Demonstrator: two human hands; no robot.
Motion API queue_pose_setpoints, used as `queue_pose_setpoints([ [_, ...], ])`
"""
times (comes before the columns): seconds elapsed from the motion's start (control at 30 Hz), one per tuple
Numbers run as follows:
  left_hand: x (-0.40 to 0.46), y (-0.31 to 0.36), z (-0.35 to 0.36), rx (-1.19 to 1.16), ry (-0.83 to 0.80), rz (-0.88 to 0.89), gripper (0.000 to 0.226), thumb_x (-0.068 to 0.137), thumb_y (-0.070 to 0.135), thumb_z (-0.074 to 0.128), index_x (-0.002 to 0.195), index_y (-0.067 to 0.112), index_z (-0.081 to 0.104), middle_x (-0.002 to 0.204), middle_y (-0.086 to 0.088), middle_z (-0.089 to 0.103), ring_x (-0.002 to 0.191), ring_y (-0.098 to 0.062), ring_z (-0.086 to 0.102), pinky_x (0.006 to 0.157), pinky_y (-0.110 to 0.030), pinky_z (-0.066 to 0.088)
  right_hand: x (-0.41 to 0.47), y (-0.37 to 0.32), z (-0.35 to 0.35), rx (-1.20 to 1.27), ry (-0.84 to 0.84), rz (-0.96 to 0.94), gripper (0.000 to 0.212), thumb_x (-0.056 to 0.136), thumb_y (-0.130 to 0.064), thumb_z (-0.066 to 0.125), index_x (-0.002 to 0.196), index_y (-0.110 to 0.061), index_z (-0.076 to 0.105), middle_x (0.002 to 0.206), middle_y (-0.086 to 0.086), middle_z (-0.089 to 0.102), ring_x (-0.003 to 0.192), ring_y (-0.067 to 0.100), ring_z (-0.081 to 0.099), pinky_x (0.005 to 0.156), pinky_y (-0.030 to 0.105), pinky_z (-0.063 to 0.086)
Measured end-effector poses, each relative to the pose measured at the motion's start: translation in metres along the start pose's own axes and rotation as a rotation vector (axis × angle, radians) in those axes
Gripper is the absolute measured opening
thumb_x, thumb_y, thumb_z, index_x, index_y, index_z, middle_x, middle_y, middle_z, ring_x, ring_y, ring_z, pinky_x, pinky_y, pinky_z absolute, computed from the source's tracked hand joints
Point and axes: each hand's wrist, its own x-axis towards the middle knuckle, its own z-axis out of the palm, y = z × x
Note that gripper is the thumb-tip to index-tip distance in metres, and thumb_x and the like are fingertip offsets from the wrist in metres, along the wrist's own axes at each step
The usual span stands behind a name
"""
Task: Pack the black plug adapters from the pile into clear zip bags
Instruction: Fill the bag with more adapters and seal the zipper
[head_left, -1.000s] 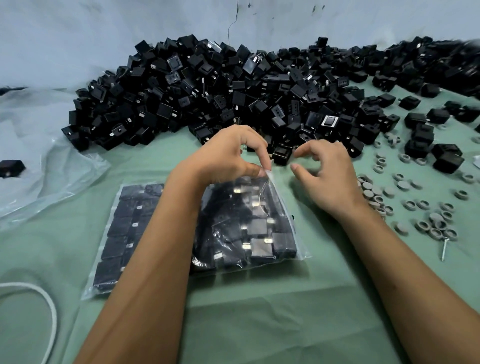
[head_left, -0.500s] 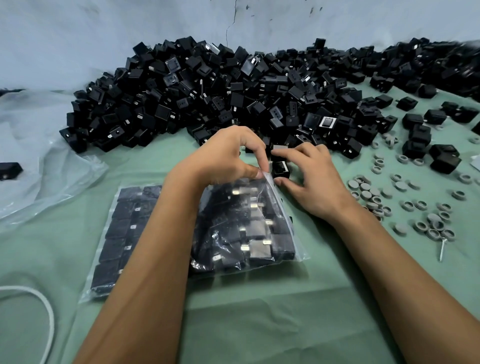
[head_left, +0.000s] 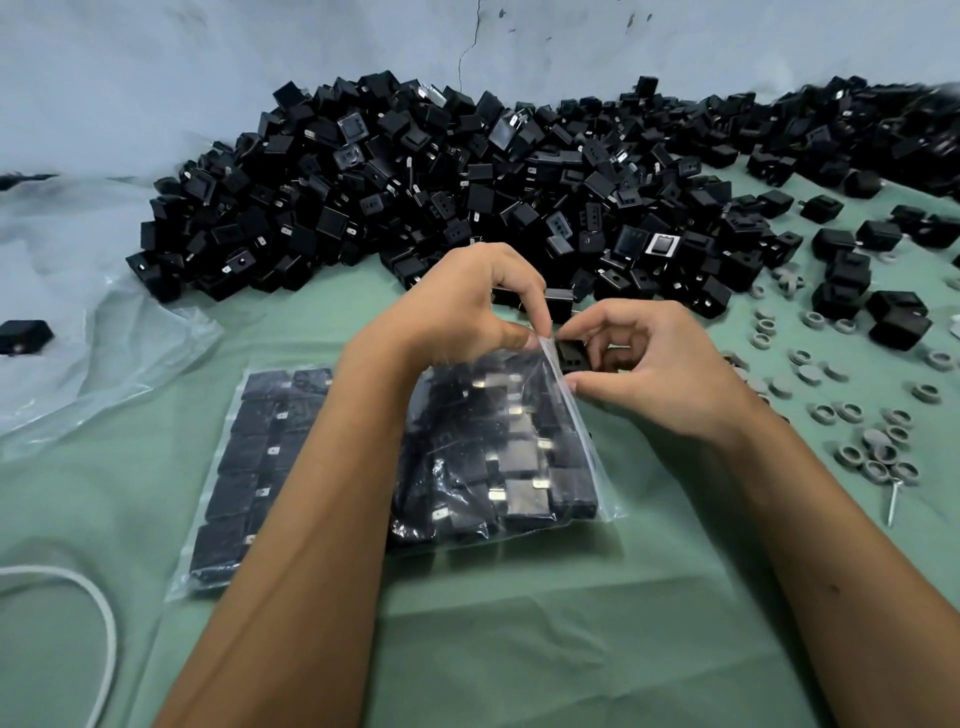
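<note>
Head view: black cube adapter (head_left: 573, 355), three face holes.

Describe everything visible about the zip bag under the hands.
The zip bag is clear, glossy, crinkled plastic, lying flat on the green cloth and packed with black plug adapters, some showing metal prongs. The left hand pinches its open far corner, with the forearm lying across it. The right hand holds a black adapter at the mouth. A second filled bag lies against its left side.
</note>
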Motion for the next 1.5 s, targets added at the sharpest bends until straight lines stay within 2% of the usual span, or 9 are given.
queue_pose_setpoints([
  [0.17,-0.001,0.002,-0.001,-0.01,0.016,0.054,0.014,0.074,0.021,0.09,0.081,0.029,0.08,0.117,0.008,0.067,0.112,0.004,0.055,0.089,0.0,0.036,-0.001,-0.006,0.01,0.13,-0.107,-0.015,0.032,0.072,-0.013,0.093,0.099,-0.022,0.078,0.083,0.011,0.069,0.073,0.016,0.063,0.071,0.031,0.054],
  [0.43,-0.008,-0.006,-0.011,-0.106,0.076,-0.044,0.012,0.084,0.019,0.084,0.091,0.026,0.078,0.114,0.012,0.069,0.116,-0.004,0.061,0.099,-0.037,0.052,-0.002,-0.01,0.008,0.228,-0.062,-0.014,0.032,0.078,0.0,0.086,0.105,-0.004,0.069,0.092,0.009,0.075,0.082,0.02,0.071,0.075,0.025,0.058],
  [0.53,-0.019,-0.019,-0.025,-0.158,0.237,-0.135,0.008,0.088,0.017,0.079,0.092,0.023,0.077,0.106,0.011,0.074,0.112,-0.008,0.066,0.101,-0.044,0.055,-0.003,-0.011,0.007,0.227,-0.023,0.035,0.024,0.086,0.004,0.077,0.105,-0.007,0.066,0.095,0.007,0.077,0.086,0.02,0.075,0.072,0.037,0.063],
  [0.77,-0.043,-0.059,-0.056,-0.321,0.849,-0.445,0.016,0.092,0.014,0.071,0.084,0.027,0.072,0.082,0.008,0.066,0.082,-0.008,0.063,0.08,-0.029,0.055,-0.003,-0.014,0.01,0.395,-0.078,0.112,0.021,0.103,0.009,0.048,0.118,-0.004,0.056,0.109,0.016,0.075,0.097,0.034,0.075,0.084,0.039,0.064],
  [0.93,-0.049,-0.072,-0.063,-0.395,0.999,-0.563,0.016,0.091,0.019,0.07,0.078,0.027,0.068,0.074,0.003,0.06,0.074,-0.013,0.056,0.072,-0.029,0.051,-0.002,-0.015,0.007,0.403,-0.039,0.154,0.02,0.105,0.004,0.048,0.119,-0.008,0.054,0.112,0.02,0.074,0.1,0.049,0.07,0.079,0.037,0.064],
  [1.03,-0.044,-0.068,-0.059,-0.382,0.955,-0.543,0.016,0.091,0.02,0.07,0.077,0.027,0.068,0.075,0.003,0.059,0.074,-0.012,0.055,0.072,-0.029,0.051,-0.003,-0.016,0.015,0.523,-0.102,0.184,0.021,0.105,0.006,0.044,0.119,-0.005,0.054,0.109,0.022,0.073,0.098,0.047,0.073,0.084,0.049,0.063],
  [1.13,-0.037,-0.056,-0.048,-0.316,0.777,-0.468,0.01,0.092,0.019,0.072,0.083,0.024,0.071,0.078,0.007,0.065,0.072,-0.006,0.059,0.072,-0.025,0.052,-0.004,-0.016,0.024,0.566,-0.112,0.153,0.017,0.104,0.005,0.047,0.117,-0.003,0.057,0.102,0.02,0.075,0.095,0.038,0.076,0.077,0.039,0.065],
  [1.33,-0.015,-0.026,-0.017,-0.17,0.35,-0.281,0.006,0.092,0.015,0.073,0.095,0.019,0.077,0.094,0.008,0.072,0.097,-0.012,0.067,0.089,-0.029,0.053,0.004,0.003,0.015,0.144,0.381,0.056,0.011,0.103,-0.015,0.06,0.096,-0.011,0.067,0.086,0.006,0.074,0.078,0.02,0.073,0.069,0.034,0.061],
  [1.5,-0.005,-0.012,0.001,-0.123,0.099,-0.168,0.015,0.093,0.012,0.073,0.1,0.025,0.077,0.104,0.013,0.07,0.104,-0.004,0.062,0.097,-0.027,0.047,0.014,0.025,0.013,-0.567,0.25,0.034,0.026,0.103,-0.033,0.055,0.125,-0.025,0.065,0.131,-0.004,0.061,0.128,0.02,0.042,0.106,0.035,0.034],
])
